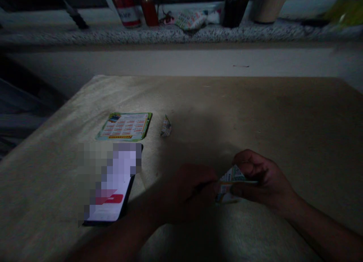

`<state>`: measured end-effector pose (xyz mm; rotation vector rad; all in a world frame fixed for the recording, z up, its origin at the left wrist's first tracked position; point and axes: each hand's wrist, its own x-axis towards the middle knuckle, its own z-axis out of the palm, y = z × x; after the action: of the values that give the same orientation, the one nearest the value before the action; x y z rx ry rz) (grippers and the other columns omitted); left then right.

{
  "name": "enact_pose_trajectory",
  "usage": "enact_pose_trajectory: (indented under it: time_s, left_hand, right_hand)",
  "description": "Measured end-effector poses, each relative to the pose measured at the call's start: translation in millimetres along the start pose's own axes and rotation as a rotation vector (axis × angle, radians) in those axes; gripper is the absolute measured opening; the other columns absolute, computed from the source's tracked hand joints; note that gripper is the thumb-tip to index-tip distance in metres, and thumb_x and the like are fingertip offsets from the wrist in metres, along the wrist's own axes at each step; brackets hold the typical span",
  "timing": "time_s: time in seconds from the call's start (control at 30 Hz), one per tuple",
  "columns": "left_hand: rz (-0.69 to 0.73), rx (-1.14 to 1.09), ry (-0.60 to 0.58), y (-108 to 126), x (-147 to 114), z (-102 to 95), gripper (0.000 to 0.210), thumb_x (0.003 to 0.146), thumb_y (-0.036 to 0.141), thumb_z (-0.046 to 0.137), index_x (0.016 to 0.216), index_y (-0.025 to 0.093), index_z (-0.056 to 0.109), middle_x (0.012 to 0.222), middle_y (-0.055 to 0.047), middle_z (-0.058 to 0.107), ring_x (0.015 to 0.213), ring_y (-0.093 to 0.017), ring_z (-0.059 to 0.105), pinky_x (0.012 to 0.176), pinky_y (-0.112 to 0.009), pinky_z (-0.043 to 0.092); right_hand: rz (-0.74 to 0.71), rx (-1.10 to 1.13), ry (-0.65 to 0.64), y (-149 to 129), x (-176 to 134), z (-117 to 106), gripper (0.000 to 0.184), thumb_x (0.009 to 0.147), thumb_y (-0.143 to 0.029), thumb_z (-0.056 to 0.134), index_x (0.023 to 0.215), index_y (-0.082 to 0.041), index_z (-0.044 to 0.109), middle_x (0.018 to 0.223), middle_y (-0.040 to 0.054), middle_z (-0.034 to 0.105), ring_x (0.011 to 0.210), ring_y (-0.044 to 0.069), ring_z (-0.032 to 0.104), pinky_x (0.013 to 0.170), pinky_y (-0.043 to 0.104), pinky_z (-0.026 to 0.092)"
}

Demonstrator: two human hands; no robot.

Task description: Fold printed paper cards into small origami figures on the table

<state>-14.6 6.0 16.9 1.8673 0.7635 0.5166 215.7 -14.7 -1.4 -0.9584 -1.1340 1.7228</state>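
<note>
Your right hand (pixel 270 184) has the small folded piece of white, green and orange printed paper (pixel 225 188) pinched pretty snugly between thumb and fingers, with most of it poking out left of the grip. Your left hand (pixel 193 192) is curled right by its left edge, but honestly it's too dark to tell if those fingers have hold. Another folded printed-paper scrap (pixel 166 127) sits farther off on the beige tabletop (pixel 195 99).
</note>
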Motion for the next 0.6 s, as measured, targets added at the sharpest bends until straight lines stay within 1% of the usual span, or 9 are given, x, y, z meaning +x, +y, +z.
enact_pose_trajectory:
  time_s: [0.07, 0.13, 0.3, 0.37, 0.43, 0.5, 0.6]
  left_hand:
    - [0.014, -0.068, 0.022, -1, 1, 3.5, 0.030, 0.097, 0.026, 0.048, 0.069, 0.016, 0.050, 0.062, 0.005, 0.043, 0.054, -0.006, 0.038, 0.050, -0.020, 0.027]
    - [0.013, -0.096, 0.040, -2, 1, 6.6, 0.029, 0.095, 0.026, 0.049, 0.069, 0.016, 0.050, 0.060, 0.006, 0.042, 0.053, -0.007, 0.037, 0.049, -0.020, 0.028]
    - [-0.026, 0.005, 0.046, -4, 1, 8.8, 0.034, 0.100, 0.032, 0.048, 0.072, 0.016, 0.053, 0.061, 0.006, 0.043, 0.053, -0.007, 0.039, 0.050, -0.021, 0.027]
    - [0.002, 0.048, 0.067, -4, 0, 9.3, 0.035, 0.101, 0.031, 0.048, 0.071, 0.016, 0.052, 0.061, 0.006, 0.042, 0.054, -0.006, 0.039, 0.052, -0.021, 0.027]
    - [0.023, 0.044, 0.083, -5, 0, 10.4, 0.035, 0.102, 0.031, 0.048, 0.071, 0.015, 0.052, 0.061, 0.006, 0.043, 0.054, -0.006, 0.040, 0.052, -0.020, 0.028]
    - [-0.002, 0.014, 0.091, -6, 0, 11.7, 0.035, 0.101, 0.032, 0.049, 0.072, 0.015, 0.055, 0.061, 0.006, 0.044, 0.053, -0.006, 0.040, 0.052, -0.020, 0.028]
    - [-0.091, -0.041, 0.094, -5, 2, 12.6, 0.034, 0.099, 0.037, 0.053, 0.076, 0.014, 0.062, 0.062, 0.004, 0.050, 0.055, -0.008, 0.043, 0.051, -0.020, 0.030]
  right_hand:
    - [-0.004, 0.002, 0.001, 0, 0, 2, 0.031, 0.074, -0.011, 0.086, 0.090, -0.020, 0.061, 0.067, -0.0046, 0.072, 0.055, 0.008, 0.067, 0.053, 0.015, 0.053]
    - [-0.007, -0.015, 0.004, 0, 0, 3, 0.030, 0.074, -0.011, 0.085, 0.089, -0.020, 0.061, 0.066, -0.0040, 0.072, 0.054, 0.009, 0.067, 0.052, 0.016, 0.053]
    - [0.000, -0.081, 0.032, 0, 0, 2, 0.029, 0.074, -0.014, 0.085, 0.088, -0.019, 0.060, 0.067, -0.0020, 0.071, 0.055, 0.011, 0.067, 0.052, 0.019, 0.052]
    - [0.003, -0.084, 0.040, 1, 0, 1, 0.030, 0.074, -0.016, 0.086, 0.088, -0.019, 0.059, 0.068, -0.0018, 0.072, 0.056, 0.011, 0.067, 0.053, 0.020, 0.053]
    - [-0.003, -0.079, 0.038, 1, 0, 1, 0.030, 0.075, -0.016, 0.085, 0.089, -0.020, 0.059, 0.068, -0.0019, 0.072, 0.057, 0.011, 0.068, 0.055, 0.020, 0.054]
    - [-0.016, -0.085, 0.041, 2, 0, 1, 0.029, 0.075, -0.016, 0.085, 0.090, -0.020, 0.060, 0.069, -0.0018, 0.073, 0.058, 0.011, 0.068, 0.055, 0.020, 0.054]
    - [-0.020, -0.149, 0.067, 3, 0, 2, 0.029, 0.075, -0.015, 0.084, 0.090, -0.020, 0.060, 0.068, -0.0026, 0.072, 0.057, 0.010, 0.066, 0.053, 0.019, 0.052]
